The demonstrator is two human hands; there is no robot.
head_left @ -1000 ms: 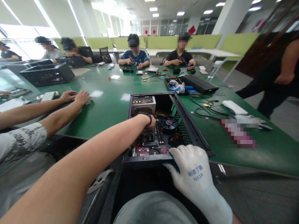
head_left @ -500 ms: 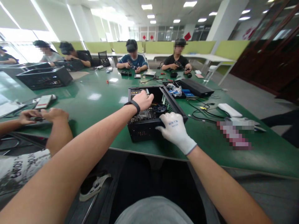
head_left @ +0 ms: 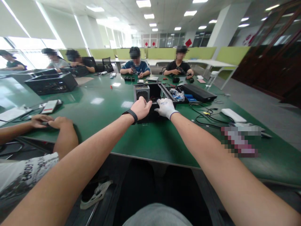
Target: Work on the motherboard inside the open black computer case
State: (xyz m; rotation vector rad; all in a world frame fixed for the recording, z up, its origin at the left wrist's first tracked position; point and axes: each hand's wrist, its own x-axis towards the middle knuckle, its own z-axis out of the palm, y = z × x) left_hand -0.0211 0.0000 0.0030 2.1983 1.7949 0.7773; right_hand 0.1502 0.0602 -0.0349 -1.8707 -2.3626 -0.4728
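Note:
An open black computer case [head_left: 150, 118] lies on the green table in front of me. Its power supply [head_left: 143, 92] shows inside at the far left corner. My left hand [head_left: 141, 108], bare with a dark wristband, has its fingers curled over the near edge of the case. In a white glove, my right hand [head_left: 166, 107] grips the same edge further right, thumb on the outer face. Both hands cover much of the near side, and the board and fan inside are hidden from view.
Behind the case on the right are a black tray with gloves [head_left: 177, 95] and a long black box [head_left: 198, 92]. Cables [head_left: 202, 113] and a white power bar [head_left: 233, 115] lie to the right. At left, a co-worker's hands [head_left: 50, 121] are close by; another case [head_left: 51, 83] stands beyond.
The computer case has moved away from me and tilted or turned, so its power supply now shows. My left hand came from over the inside to the near edge; both hands reach further forward.

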